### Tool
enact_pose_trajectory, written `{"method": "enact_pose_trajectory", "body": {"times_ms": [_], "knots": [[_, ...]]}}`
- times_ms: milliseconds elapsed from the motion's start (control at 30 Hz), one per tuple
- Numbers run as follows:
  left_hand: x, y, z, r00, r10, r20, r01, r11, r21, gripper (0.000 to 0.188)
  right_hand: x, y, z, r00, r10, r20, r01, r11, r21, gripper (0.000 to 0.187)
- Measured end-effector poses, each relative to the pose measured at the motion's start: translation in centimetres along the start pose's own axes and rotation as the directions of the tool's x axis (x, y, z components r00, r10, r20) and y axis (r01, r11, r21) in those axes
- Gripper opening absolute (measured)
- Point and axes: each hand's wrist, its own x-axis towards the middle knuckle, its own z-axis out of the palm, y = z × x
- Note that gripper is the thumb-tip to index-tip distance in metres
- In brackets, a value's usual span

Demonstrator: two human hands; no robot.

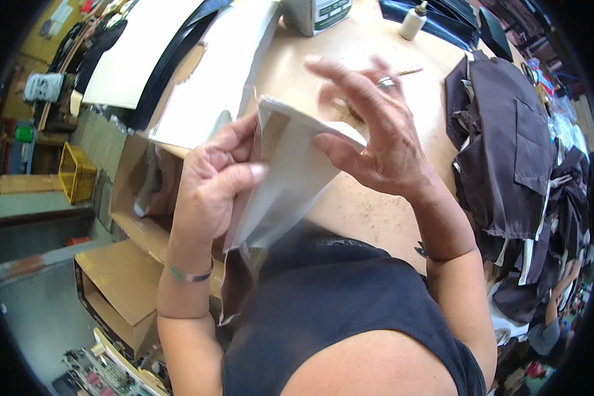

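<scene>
My left hand [211, 178] grips a pale grey-white sheet-like piece [290, 158] by its left edge, thumb on top and fingers curled behind. The piece has a tan strip along one side and a pinkish border. It is tilted above the worktable [369, 218]. My right hand [379, 132] is at the far right edge of the piece, fingers spread and slightly blurred. Its thumb lies at the edge; whether it presses there I cannot tell. Just beyond the right fingers, a thin pointed tool [406, 70] lies partly hidden on the table.
White sheets [224, 72] and a dark strip lie at the far left. A grey box [317, 16] and a white squeeze bottle [413, 24] stand at the back. Dark brown fabric pieces [508, 145] are heaped on the right. Cardboard boxes [122, 277] and a yellow crate [77, 175] sit at left.
</scene>
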Motion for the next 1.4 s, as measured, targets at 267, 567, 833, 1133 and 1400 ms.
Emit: {"method": "enact_pose_trajectory", "body": {"times_ms": [267, 567, 833, 1133, 1400], "knots": [[-6.9, -2.4, -2.4, 0.991, -0.130, -0.032, 0.124, 0.802, 0.584, 0.055, 2.2, 1.0, 2.6, 0.958, 0.260, -0.119, -0.126, 0.756, 0.642, 0.067], [-15.2, -7.9, -2.1, 0.904, -0.324, -0.278, 0.390, 0.359, 0.848, 0.039, 5.0, -0.1, 4.2, 0.977, 0.207, -0.058, -0.154, 0.862, 0.483, 0.068], [-19.4, -8.8, -2.4, 0.658, 0.313, -0.685, 0.344, 0.684, 0.643, 0.027, 6.0, 1.9, 4.3, 0.996, -0.087, -0.008, 0.087, 0.986, 0.144, 0.046], [-23.7, -4.2, -6.6, 0.523, 0.586, -0.619, -0.211, 0.793, 0.572, 0.041, -6.3, 12.9, -0.4, 0.781, 0.412, 0.470, -0.104, 0.827, -0.553, 0.055], [-22.4, -2.2, -9.2, 0.463, 0.399, -0.792, -0.358, 0.901, 0.245, 0.040, -6.9, 13.3, -0.2, 0.830, 0.402, 0.387, -0.124, 0.810, -0.574, 0.042]]}}
